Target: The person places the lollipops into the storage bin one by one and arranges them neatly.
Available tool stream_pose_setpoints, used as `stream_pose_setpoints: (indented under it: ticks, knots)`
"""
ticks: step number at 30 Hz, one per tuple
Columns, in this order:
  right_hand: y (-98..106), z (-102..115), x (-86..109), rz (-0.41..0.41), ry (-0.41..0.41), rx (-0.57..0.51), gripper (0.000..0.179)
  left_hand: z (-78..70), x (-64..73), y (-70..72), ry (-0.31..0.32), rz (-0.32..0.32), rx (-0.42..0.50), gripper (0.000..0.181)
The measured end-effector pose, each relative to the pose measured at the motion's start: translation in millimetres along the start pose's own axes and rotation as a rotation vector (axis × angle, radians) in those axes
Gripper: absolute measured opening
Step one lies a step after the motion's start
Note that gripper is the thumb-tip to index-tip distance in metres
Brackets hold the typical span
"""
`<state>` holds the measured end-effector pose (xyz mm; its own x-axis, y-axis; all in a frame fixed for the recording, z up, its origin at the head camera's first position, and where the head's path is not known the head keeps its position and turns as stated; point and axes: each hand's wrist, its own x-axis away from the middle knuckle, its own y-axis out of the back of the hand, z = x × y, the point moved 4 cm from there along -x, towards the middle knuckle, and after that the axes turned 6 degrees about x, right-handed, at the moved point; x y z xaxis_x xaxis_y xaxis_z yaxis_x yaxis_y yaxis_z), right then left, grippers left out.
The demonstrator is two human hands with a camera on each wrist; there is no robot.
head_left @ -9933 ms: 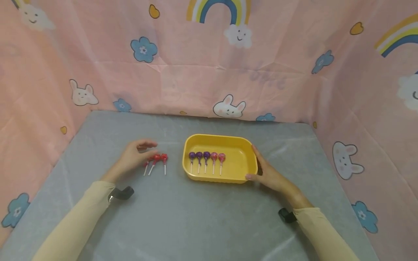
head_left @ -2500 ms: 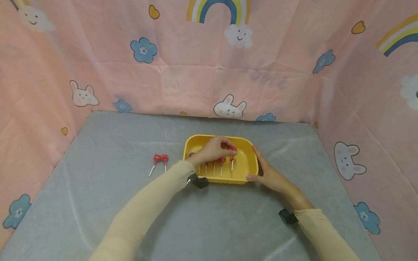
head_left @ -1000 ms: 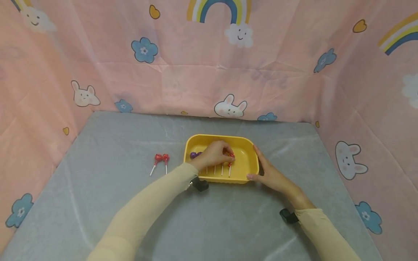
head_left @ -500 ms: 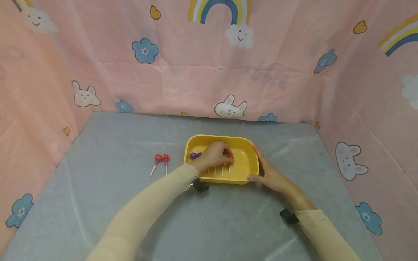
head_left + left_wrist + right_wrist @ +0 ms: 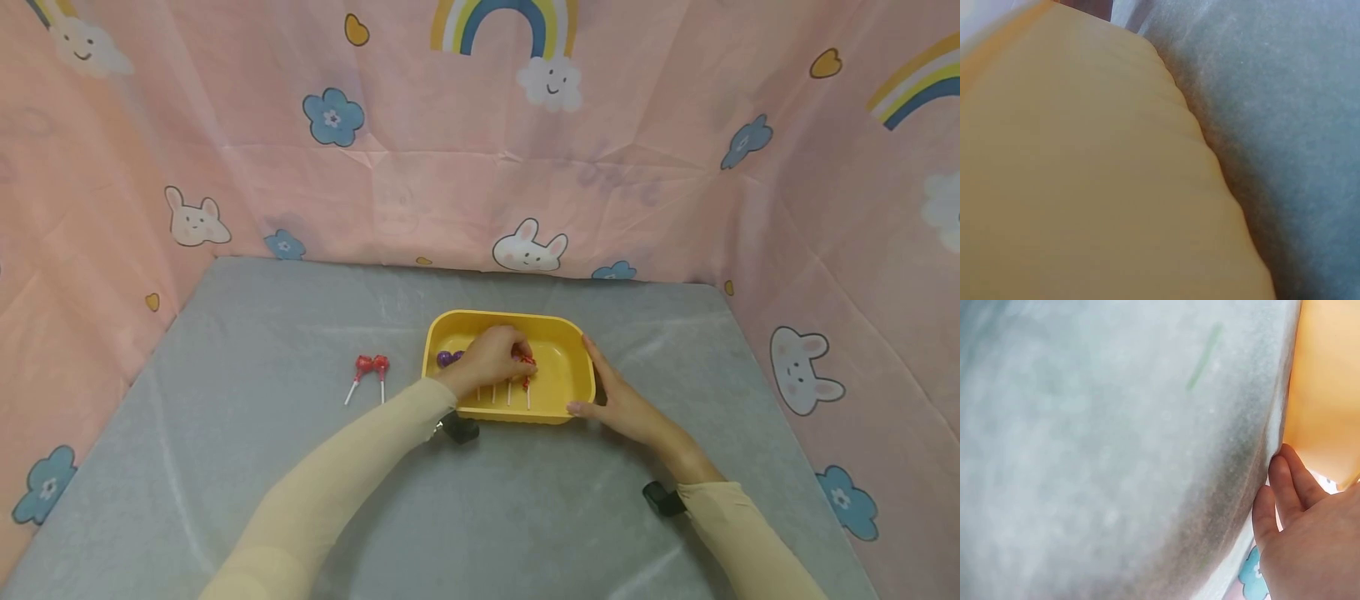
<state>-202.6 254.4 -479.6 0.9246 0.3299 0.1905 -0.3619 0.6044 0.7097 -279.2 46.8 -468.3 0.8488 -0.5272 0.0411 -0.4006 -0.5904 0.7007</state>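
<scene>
In the head view, my left hand (image 5: 491, 357) reaches into a yellow plastic box (image 5: 564, 362) and pinches a red-wrapped lollipop (image 5: 528, 387) by its head, the white stick pointing toward me. Two purple lollipop heads (image 5: 444, 358) show left of the hand. More white sticks (image 5: 493, 393) stick out below it, their heads mostly hidden. My right hand (image 5: 626, 407) holds the box's right end, thumb at the front corner and fingers along the side. The right wrist view has these fingers (image 5: 1285, 487) against the box wall. Only the box's outer wall (image 5: 1104, 156) fills most of the left wrist view.
Two red lollipops (image 5: 364, 363) lie on the grey tabletop (image 5: 480, 508), left of the box. A pink printed cloth (image 5: 420, 183) hangs behind the table and along both sides.
My left hand took a red lollipop from the table's group of three into the box, then lowered it slightly left beside the other sticks. The right hand has stayed at the box.
</scene>
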Motion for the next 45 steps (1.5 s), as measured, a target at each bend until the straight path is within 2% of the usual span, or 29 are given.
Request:
stream_pose_setpoints:
  ticks: [11, 31, 45]
  knots:
    - [0.3, -0.5, 0.0, 0.001, -0.014, 0.001, 0.108, 0.2, 1.2, 0.1, 0.018, -0.008, -0.019, 0.021]
    - [0.0, -0.1, 1.7, -0.002, -0.015, 0.001, 0.109, 0.8, -0.2, -2.2, -0.009, -0.012, -0.044, 0.022]
    - [-0.1, 0.2, 0.5, -0.006, -0.014, 0.002, 0.109, -0.5, 3.4, 3.1, -0.024, -0.007, -0.008, 0.022]
